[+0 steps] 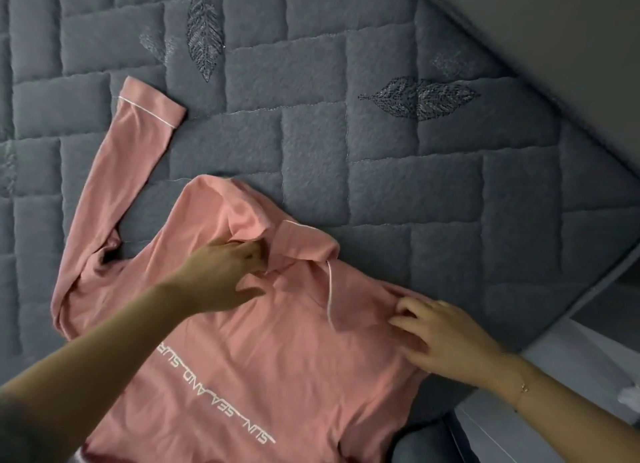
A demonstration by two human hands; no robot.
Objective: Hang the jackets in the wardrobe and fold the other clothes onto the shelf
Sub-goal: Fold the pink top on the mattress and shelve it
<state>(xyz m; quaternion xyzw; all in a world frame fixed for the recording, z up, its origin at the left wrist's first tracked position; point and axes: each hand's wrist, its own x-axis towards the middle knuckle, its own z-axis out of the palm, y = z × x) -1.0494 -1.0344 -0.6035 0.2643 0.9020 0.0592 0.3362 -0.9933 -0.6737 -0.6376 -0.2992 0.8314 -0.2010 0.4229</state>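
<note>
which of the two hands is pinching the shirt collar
The left hand pinches fabric at the collar; the right hand lies flat on the shoulder instead.

grey quilted bed surface (381,172) with one pink top (277,341) spread on it

the cover is stitched in offset rectangular blocks, with embroidered leaf motifs at about 11 o'clock (204,35) and 2 o'clock (419,97); its bound edge runs diagonally from 1 o'clock down to 4 o'clock. the pink top lies flat on it from the centre down to 6 o'clock, collar (304,244) near the centre, white lettering (216,393) across the fabric toward 7 o'clock. one long sleeve (114,192) stretches over the quilting toward 10 o'clock, ending in a white-piped cuff (149,101). both hands rest on the top, not on the cover itself.
</note>
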